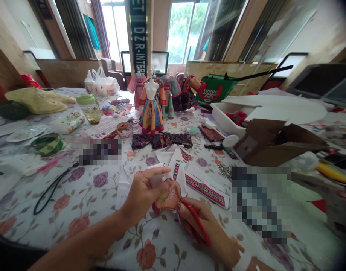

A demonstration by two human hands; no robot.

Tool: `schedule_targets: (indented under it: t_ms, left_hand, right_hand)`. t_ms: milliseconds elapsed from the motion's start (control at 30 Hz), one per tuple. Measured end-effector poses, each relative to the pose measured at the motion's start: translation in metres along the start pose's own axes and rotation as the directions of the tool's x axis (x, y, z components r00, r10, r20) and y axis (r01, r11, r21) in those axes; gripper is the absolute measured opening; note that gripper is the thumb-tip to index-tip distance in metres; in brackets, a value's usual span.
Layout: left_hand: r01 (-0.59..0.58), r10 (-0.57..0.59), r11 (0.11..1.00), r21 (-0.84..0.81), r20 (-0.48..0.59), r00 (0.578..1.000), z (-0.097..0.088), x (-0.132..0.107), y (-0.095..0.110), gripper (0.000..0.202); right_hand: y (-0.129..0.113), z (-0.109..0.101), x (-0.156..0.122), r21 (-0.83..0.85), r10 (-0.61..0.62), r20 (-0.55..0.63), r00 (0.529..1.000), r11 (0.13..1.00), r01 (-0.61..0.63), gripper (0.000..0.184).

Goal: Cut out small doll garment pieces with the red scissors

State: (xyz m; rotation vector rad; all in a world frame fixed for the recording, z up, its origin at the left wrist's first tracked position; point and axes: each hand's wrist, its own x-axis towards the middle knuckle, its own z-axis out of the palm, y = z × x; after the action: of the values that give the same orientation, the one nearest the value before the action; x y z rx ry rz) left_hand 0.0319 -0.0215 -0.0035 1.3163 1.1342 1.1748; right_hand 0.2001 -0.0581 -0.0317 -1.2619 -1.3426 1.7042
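Note:
My left hand (143, 192) pinches a small orange printed fabric piece (170, 198) between thumb and fingers, its index finger stretched out above. From the right, my right hand (205, 220) grips red-handled scissors (197, 220) with the blades at the fabric's right edge. The blades are mostly hidden. Just beyond the hands lie white fabric pieces (177, 160). One white strip (208, 189) among them carries a red and black patterned band. Farther off, dark patterned cloth (178, 140) lies folded in front of a small dress form (151, 107) in a colourful skirt.
Several more dressed forms stand behind. At left are a green-lidded jar (89, 109), a green tape roll (48, 143) and a black cord loop (45, 194). A cardboard box (260, 145), a white tray (226, 119) and a green bag (215, 88) stand at right.

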Motion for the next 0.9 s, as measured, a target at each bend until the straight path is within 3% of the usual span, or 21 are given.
schedule_targets:
  t_ms: [367,633,900]
  left_hand:
    - [0.073,-0.071,0.996,-0.051,0.037,0.997,-0.0003,-0.0007,-0.0051,0.034]
    - [0.025,-0.025,0.998,-0.056,-0.001,1.000,0.0006,0.0000,-0.0030,0.029]
    - [0.108,-0.093,0.988,-0.106,0.142,0.985,0.0010,-0.0016,-0.0070,0.039]
  right_hand:
    - [0.0030,0.0005,-0.0003,0.009,0.008,-0.010,1.000,1.000,-0.008,0.052]
    - [0.0007,0.0003,-0.0003,0.019,0.019,0.007,1.000,1.000,-0.019,0.051]
    - [0.0008,0.0015,0.0005,-0.010,-0.011,-0.007,1.000,1.000,0.011,0.051]
